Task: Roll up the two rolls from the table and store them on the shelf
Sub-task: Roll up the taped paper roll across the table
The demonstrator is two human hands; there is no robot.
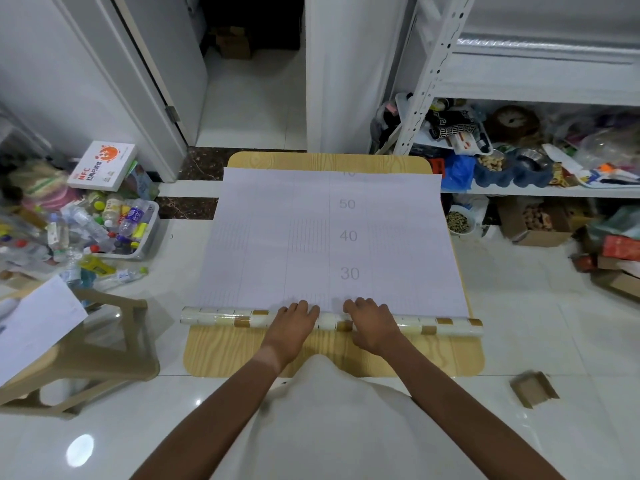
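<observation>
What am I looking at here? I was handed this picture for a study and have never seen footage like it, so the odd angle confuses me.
There is no machine here. One wide-angle camera sits on a person's head and looks forward and down, so the arms enter from the bottom edge and the room bends at the sides. The left hand and right hand rest palms down, side by side, on a partly wound roll with a white and gold tile pattern. Its unrolled sheet, showing its pale backing with printed numbers 30, 40 and 50, lies flat across a small wooden table. The fingers press on the roll rather than close around it. A cluttered metal shelf stands at the right.
</observation>
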